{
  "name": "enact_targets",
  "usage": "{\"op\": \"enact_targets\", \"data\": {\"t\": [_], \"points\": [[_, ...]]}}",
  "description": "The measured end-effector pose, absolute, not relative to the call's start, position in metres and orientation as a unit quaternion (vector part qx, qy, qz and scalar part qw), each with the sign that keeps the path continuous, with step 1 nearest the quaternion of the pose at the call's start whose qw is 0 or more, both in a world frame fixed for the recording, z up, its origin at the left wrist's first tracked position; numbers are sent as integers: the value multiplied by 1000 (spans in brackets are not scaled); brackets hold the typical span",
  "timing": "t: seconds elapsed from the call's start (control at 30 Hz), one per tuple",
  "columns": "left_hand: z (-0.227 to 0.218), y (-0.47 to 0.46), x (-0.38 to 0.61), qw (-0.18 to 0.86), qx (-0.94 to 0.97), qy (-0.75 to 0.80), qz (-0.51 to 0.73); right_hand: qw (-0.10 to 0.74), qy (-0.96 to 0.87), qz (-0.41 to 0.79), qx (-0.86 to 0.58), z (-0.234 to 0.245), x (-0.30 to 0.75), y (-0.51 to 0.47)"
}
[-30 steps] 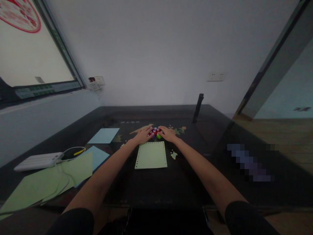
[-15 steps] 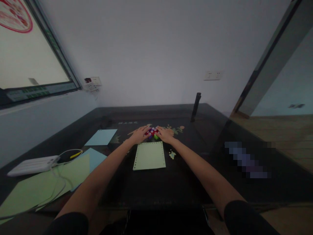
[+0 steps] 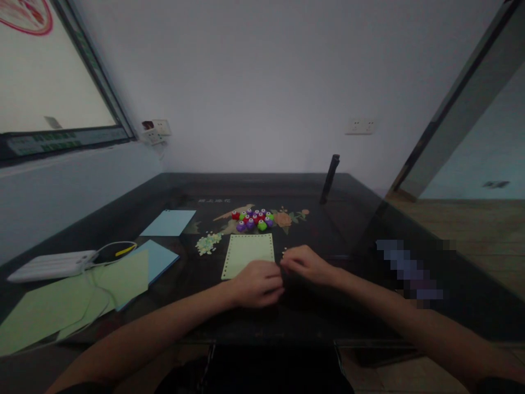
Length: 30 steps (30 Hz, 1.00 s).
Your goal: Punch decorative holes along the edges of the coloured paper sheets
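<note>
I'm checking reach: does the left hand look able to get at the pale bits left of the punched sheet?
Probably yes: the pale bits lie uncovered, with only the flat punched sheet between them and the left hand.

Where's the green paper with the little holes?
In the head view, the holey green paper lies mid-picture on the black table, nearer than the colourful pieces, right of the pale bits; the left hand hides its near right corner.

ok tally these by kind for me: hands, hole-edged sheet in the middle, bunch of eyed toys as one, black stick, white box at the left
left hand and right hand: 2
hole-edged sheet: 1
bunch of eyed toys: 1
black stick: 1
white box: 1
total: 6
</note>
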<state>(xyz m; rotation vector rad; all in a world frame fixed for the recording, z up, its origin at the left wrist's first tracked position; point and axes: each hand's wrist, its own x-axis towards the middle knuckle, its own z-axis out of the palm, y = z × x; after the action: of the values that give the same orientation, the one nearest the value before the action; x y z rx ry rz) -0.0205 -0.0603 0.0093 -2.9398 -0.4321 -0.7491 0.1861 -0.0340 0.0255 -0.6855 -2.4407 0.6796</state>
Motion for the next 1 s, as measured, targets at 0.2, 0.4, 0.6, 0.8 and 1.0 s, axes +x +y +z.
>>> {"op": "enact_targets", "data": {"t": [0.2,0.4,0.6,0.8,1.0], "points": [[-20,-79,-6,-5,-986,-43,-163,178,-959,163,-151,-13,194,-80],[-20,-78,-6,-2,-991,-57,-124,184,-972,89,-119,-21,185,-81],[-21,-80,-6,-2,-989,-51,-137,181,-973,71,-122,-22,184,-82],[-22,-79,-7,-11,-992,-57,-114,165,-976,64,-124,-25,183,-80],[-23,-77,-7,-18,-993,-59,-96,150,-977,67,-136,-30,183,-78]]}}
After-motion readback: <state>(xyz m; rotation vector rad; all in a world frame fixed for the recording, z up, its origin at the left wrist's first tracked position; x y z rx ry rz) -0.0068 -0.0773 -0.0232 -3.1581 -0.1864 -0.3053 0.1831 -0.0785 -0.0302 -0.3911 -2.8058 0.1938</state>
